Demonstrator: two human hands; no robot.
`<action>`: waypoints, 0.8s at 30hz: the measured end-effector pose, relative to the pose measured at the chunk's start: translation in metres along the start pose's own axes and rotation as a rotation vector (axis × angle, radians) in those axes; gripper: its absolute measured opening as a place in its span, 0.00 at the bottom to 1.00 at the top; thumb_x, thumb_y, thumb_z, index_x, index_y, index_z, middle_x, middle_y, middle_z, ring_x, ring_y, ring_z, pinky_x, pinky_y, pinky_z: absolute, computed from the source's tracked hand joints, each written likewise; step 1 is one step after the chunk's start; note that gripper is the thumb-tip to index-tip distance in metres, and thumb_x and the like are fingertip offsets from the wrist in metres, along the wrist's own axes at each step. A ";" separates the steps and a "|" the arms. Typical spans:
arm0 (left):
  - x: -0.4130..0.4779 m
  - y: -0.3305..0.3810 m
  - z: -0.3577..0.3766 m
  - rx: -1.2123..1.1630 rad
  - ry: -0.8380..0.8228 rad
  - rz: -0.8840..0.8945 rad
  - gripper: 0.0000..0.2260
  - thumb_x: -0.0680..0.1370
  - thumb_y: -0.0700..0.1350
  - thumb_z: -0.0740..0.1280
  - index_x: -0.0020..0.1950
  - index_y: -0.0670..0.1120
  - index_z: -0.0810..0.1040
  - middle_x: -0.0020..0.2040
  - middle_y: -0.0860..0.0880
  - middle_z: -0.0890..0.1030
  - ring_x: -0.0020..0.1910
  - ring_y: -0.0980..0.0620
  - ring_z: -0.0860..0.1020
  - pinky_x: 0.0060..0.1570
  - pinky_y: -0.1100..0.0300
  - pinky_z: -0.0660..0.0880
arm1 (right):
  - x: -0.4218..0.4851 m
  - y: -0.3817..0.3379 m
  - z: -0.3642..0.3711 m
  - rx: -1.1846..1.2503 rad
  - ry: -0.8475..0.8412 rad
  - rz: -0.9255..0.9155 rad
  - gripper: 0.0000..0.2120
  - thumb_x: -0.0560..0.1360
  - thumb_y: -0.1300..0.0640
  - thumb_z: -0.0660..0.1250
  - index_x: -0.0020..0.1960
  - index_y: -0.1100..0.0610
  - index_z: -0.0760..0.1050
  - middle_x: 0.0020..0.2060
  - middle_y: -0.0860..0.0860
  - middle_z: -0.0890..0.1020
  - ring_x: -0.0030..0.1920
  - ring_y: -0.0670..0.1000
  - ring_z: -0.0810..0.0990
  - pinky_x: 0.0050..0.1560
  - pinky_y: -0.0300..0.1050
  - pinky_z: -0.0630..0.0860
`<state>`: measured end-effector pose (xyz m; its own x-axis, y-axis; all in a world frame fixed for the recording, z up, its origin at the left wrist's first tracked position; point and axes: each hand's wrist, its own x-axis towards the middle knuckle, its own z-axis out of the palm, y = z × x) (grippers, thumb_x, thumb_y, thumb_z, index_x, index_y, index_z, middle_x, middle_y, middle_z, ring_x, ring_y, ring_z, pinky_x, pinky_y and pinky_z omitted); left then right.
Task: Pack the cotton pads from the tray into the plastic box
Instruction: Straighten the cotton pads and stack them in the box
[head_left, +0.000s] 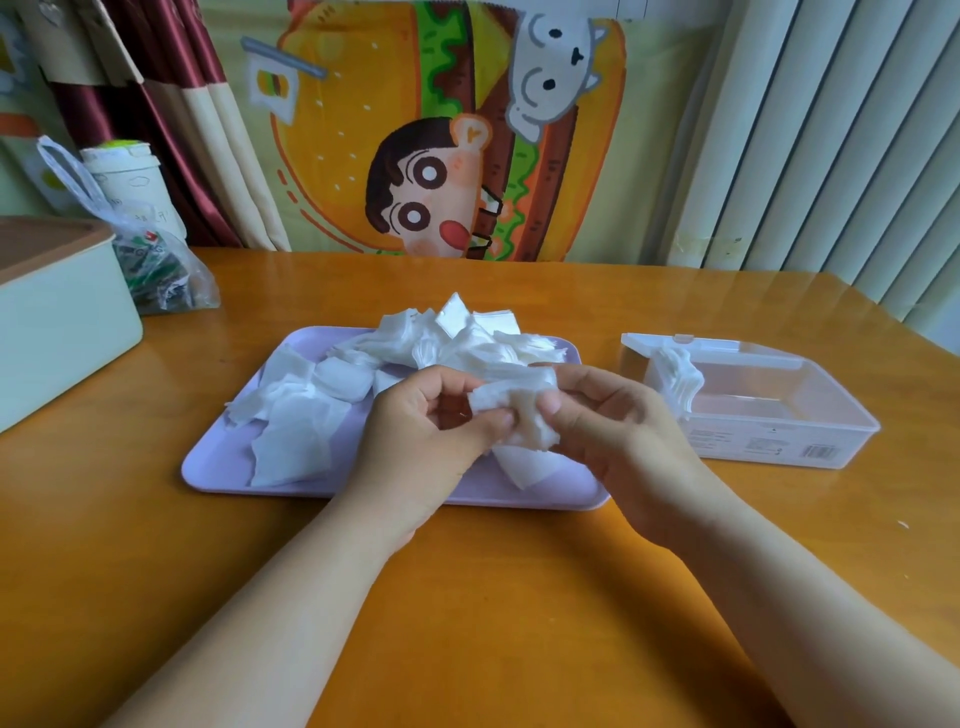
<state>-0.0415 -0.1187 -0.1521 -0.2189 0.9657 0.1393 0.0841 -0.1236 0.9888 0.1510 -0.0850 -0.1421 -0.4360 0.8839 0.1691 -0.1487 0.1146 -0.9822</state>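
Observation:
A lilac tray (218, 467) lies in the middle of the table with a loose heap of white cotton pads (441, 338) spread over it. Above the tray's near right part, my left hand (415, 441) and my right hand (618, 431) together pinch a small stack of cotton pads (514, 402) between thumbs and fingers. To the right stands the clear plastic box (779, 431), lid open at the back, with a few pads (675, 379) leaning upright against its left wall.
A pale green box with a brown lid (62, 322) sits at the left table edge. Behind it are a plastic bag (156, 270) and a paper cup (122, 171). A cartoon cloth hangs behind the orange wooden table (493, 623).

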 end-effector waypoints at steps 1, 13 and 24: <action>0.000 -0.001 0.000 0.041 0.018 0.001 0.14 0.71 0.45 0.83 0.52 0.51 0.83 0.46 0.44 0.87 0.47 0.42 0.85 0.50 0.49 0.83 | 0.000 0.001 0.001 -0.025 0.015 -0.007 0.22 0.74 0.57 0.76 0.66 0.61 0.80 0.58 0.58 0.87 0.62 0.58 0.86 0.64 0.50 0.82; -0.006 0.009 0.002 0.046 -0.208 0.063 0.10 0.81 0.42 0.71 0.60 0.54 0.83 0.44 0.51 0.86 0.42 0.57 0.82 0.43 0.65 0.77 | -0.001 0.005 0.013 -0.118 0.109 0.080 0.27 0.83 0.63 0.67 0.79 0.48 0.66 0.69 0.51 0.80 0.69 0.47 0.80 0.75 0.51 0.74; 0.006 -0.013 0.017 0.817 -0.068 0.203 0.13 0.76 0.56 0.74 0.57 0.52 0.82 0.50 0.57 0.77 0.47 0.54 0.78 0.50 0.51 0.80 | 0.003 0.011 0.002 -0.414 0.442 -0.087 0.17 0.83 0.66 0.61 0.64 0.47 0.73 0.55 0.40 0.82 0.54 0.35 0.81 0.55 0.29 0.75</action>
<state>-0.0276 -0.1079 -0.1648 -0.0672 0.9576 0.2803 0.7978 -0.1172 0.5914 0.1459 -0.0819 -0.1521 -0.0149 0.9577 0.2875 0.2287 0.2832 -0.9314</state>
